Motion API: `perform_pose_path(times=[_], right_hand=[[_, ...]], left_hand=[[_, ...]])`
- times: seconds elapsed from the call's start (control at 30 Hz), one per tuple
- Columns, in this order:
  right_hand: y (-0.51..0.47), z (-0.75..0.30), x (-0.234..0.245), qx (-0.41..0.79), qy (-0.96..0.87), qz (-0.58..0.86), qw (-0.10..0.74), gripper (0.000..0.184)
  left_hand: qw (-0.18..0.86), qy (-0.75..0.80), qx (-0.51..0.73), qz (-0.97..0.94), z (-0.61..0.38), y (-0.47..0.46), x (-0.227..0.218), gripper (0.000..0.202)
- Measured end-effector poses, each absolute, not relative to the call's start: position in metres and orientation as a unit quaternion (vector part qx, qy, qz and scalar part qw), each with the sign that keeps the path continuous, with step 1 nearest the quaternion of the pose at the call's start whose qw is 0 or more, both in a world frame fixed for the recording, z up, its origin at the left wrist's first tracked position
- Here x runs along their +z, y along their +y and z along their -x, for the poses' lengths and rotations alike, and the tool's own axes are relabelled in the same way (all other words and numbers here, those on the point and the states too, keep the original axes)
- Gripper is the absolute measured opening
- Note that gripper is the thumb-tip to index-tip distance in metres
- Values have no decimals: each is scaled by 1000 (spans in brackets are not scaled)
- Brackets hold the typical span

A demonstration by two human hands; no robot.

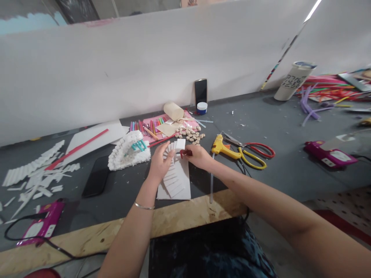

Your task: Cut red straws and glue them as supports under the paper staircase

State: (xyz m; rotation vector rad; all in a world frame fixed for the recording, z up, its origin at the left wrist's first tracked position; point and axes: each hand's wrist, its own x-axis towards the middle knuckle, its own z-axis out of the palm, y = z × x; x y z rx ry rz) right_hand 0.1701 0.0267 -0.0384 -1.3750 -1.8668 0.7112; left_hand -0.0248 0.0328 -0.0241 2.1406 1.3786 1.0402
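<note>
A white foam piece with stair-like steps (173,181) curves over a white foam board (184,179) at the table's front edge. Around the upper left side of the steps is my left hand (159,164), its thumb and fingers closed on them. My right hand (199,157) pinches a small dark red strip (185,153) close against the upper steps. A white block (181,144) stands at the top end. What lies under my right fingertips is hidden.
Right of my hands lie a yellow glue gun (222,147) and scissors (259,150). Behind are wooden discs (189,135). A white fluffy model (130,152), a black phone (95,177) and foam scraps (37,177) are left. A tumbler (292,83) stands far right.
</note>
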Motion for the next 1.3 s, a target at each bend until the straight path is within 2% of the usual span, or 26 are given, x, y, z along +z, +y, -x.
perform_pose_path(times=[0.83, 1.07, 1.3], right_hand=[[24, -167, -39, 280, -731, 531, 323, 7], [23, -178, -33, 235, -753, 548, 278, 22], [13, -183, -30, 206, -768, 560, 233, 34]], left_hand=[[210, 483, 376, -762, 25, 34, -29, 47], [217, 499, 392, -741, 27, 34, -26, 50], [310, 529, 392, -686, 28, 34, -24, 59]])
